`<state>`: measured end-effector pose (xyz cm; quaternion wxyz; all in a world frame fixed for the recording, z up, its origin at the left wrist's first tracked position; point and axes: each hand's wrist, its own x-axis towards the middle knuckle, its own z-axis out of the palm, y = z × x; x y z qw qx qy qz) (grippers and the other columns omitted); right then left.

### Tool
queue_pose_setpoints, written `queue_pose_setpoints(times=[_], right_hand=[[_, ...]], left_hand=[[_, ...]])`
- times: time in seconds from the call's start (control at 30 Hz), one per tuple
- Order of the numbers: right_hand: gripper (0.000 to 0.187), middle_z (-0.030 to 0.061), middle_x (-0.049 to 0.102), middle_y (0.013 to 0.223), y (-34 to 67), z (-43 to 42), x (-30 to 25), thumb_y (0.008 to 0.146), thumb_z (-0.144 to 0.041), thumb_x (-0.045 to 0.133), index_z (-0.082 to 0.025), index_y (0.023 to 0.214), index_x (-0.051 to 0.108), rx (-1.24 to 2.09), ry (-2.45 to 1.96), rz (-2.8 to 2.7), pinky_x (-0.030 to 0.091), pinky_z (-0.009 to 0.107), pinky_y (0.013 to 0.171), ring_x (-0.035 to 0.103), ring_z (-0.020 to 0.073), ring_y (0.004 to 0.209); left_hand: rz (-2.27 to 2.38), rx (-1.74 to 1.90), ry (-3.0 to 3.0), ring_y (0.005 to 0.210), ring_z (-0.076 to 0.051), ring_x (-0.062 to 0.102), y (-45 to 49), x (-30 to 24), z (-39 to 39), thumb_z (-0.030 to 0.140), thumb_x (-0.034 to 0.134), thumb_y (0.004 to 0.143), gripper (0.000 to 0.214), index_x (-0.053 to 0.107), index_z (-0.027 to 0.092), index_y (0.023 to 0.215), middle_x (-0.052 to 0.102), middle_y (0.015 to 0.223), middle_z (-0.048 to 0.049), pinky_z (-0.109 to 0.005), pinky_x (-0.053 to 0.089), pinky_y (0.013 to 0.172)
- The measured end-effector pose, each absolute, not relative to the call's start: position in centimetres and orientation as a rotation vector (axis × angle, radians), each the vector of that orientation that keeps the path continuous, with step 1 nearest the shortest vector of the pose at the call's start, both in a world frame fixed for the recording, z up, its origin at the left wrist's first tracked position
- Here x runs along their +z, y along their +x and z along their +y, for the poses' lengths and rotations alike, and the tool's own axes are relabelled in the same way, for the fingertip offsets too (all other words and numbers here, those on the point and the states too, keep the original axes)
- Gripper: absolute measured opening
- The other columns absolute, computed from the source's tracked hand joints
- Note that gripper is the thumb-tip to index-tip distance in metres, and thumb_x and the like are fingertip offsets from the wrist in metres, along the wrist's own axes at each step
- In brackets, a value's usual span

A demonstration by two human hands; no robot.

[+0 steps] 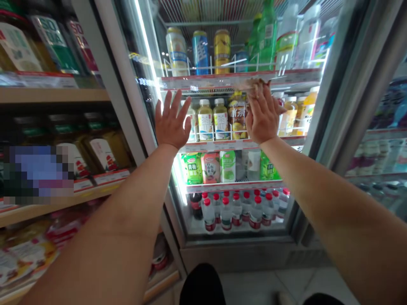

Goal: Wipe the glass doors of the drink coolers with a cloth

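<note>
Both arms reach forward to the glass door of a lit drinks fridge. My left hand [173,120] is spread flat near the door's left side, fingers apart, holding nothing. My right hand [263,114] lies flat, further right, over a crumpled tan-brown cloth [254,82]. The cloth's edge shows above the fingertips; most of it is hidden under the palm. Behind the glass, between the hands, stand tea bottles [221,119] with white caps and a brown bottle with a yellow cap [237,116].
Cans [200,53] and green bottles [266,40] fill the upper shelf. Cartons [211,168] and red-capped water bottles [226,215] stand lower. At left, a wooden shelf [54,95] carries large bottles. The door's metal frame [341,114] is at right, and a dark knee [202,286] is below.
</note>
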<state>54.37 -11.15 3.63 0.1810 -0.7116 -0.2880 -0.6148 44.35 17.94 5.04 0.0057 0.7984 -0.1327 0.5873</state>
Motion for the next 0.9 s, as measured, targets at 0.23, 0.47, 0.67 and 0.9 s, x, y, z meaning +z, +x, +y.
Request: queue_pose_setpoints(times=[0.23,0.47,0.67,0.9], right_hand=[[0.051,-0.0067,0.036,0.166,53.9,-12.3,4.0,0.101,-0.031,0.036,-0.033,0.150,0.052,-1.557,-2.188,-1.629,0.021,0.050,0.133,0.014,0.0179,0.161],[0.047,0.0106,0.040,0.165,53.8,-9.0,3.5,0.099,-0.020,0.035,-0.013,0.140,0.058,-1.734,-1.914,-1.104,0.025,0.049,0.130,0.019,0.0208,0.160],[0.041,0.0029,0.047,0.161,52.6,-5.9,0.0,0.102,-0.021,0.042,-0.019,0.138,0.062,-1.609,-1.937,-1.800,0.029,0.045,0.130,0.023,0.0184,0.159],[0.049,0.0020,0.043,0.163,52.0,-5.4,3.2,0.101,-0.017,0.041,-0.021,0.148,0.054,-1.621,-1.985,-1.483,0.023,0.048,0.132,0.024,0.0201,0.159]], left_hand=[[-0.356,1.897,2.560,0.160,-0.021,0.003,44.6,5.0,18.2,0.048,0.038,0.104,0.057,0.042,0.029,0.158,0.024,0.170,0.0060,-0.046,-0.003,0.133],[-0.374,2.019,2.602,0.160,-0.021,0.011,44.6,4.9,18.4,0.041,0.036,0.109,0.052,0.041,0.027,0.158,0.027,0.169,-0.0005,-0.053,0.006,0.131],[-0.401,2.049,2.558,0.159,-0.024,0.016,44.4,4.9,18.2,0.036,0.042,0.107,0.051,0.043,0.027,0.157,0.029,0.169,-0.0012,-0.054,0.010,0.130],[-0.451,2.081,2.500,0.158,-0.027,0.021,44.3,4.9,18.2,0.031,0.048,0.103,0.054,0.045,0.027,0.156,0.035,0.167,-0.0040,-0.052,0.010,0.130]])
